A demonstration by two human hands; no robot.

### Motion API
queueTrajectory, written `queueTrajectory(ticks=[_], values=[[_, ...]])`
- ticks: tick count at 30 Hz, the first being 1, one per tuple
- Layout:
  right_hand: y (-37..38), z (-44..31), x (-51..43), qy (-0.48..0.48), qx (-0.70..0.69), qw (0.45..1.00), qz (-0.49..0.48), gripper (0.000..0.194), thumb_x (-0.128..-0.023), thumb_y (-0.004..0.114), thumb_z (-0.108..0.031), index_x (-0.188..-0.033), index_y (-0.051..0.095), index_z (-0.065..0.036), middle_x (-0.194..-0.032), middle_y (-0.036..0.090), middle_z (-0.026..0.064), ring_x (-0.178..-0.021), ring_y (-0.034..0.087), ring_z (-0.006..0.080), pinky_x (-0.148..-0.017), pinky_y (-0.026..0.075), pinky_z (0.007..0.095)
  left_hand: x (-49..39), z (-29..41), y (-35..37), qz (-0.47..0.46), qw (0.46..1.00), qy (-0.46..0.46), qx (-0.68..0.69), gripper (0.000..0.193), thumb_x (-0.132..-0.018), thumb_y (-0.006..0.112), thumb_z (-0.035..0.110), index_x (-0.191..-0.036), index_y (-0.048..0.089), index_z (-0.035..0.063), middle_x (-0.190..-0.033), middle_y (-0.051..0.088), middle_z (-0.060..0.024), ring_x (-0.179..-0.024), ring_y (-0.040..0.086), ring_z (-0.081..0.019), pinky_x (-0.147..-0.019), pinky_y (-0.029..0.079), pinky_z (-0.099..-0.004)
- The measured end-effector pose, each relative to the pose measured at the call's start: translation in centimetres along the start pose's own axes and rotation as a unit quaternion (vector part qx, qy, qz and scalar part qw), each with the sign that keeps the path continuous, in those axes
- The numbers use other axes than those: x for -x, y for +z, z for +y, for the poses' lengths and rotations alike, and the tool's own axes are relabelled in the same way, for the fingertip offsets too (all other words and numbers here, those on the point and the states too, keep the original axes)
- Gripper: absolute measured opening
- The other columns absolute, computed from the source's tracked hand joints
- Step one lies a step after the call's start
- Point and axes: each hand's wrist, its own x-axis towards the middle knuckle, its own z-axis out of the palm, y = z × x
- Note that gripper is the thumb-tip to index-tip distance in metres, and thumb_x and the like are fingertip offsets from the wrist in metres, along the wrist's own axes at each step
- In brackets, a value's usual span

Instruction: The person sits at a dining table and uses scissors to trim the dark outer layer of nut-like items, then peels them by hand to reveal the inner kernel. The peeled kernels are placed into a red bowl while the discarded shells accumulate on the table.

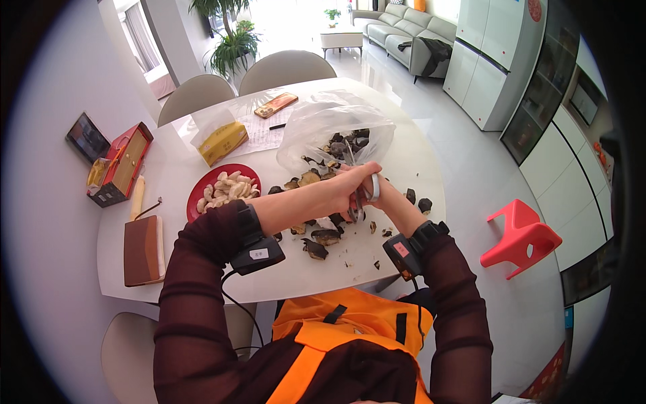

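Note:
Both my hands meet above the table, in front of a clear plastic bag (pixel 335 118) that lies open with dark, shell-like pieces (pixel 348 144) inside. My left hand (pixel 348 184) reaches in from the left, its fingers close to a pair of metal scissors (pixel 357 199); what it pinches is hidden. My right hand (pixel 374 194) is closed around the scissors' grey handles, and their blades point toward the bag. Beneath and around the hands lie dark peels and scraps (pixel 325 236). Left of them, a red plate (pixel 193 189) holds several pale peeled pieces (pixel 229 189).
A yellow tissue pack (pixel 223 144), a phone (pixel 276 105), a pen (pixel 277 127) and written sheets (pixel 260 132) lie beyond the plate. At the left are a brown notebook (pixel 143 251), a red box (pixel 121 166) and a tablet (pixel 88 137). A red stool (pixel 520 237) stands right of the table.

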Motion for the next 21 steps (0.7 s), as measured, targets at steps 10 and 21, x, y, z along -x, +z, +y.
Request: queueTrajectory(ticks=[10,21], values=[[0.1,0.5,-0.4,-0.020,0.056,0.998,0.005,0.042,-0.089,0.055,-0.048,-0.081,0.058,-0.007,-0.062,0.055,0.0025,-0.047,0.053,0.0125,-0.041,0.043,0.0232,-1.7,-0.8,0.1,0.018,1.000,0.012,0.017,0.056,-0.073,0.065,0.050,-0.101,0.047,0.0049,-0.080,0.047,-0.0106,-0.069,0.045,-0.0223,-0.090,0.037,-0.0619],[-1.6,-1.5,4.3,0.008,-0.056,0.998,0.026,0.049,-0.090,0.055,-0.049,-0.089,0.055,0.000,-0.066,0.060,0.0073,-0.051,0.058,0.0145,-0.043,0.050,0.0240,-1.5,2.6,-6.3,-0.085,0.971,0.139,-0.174,0.043,-0.096,0.050,0.034,-0.120,0.051,-0.0009,-0.086,0.062,-0.0158,-0.078,0.065,-0.0251,-0.073,0.057,-0.0408]])
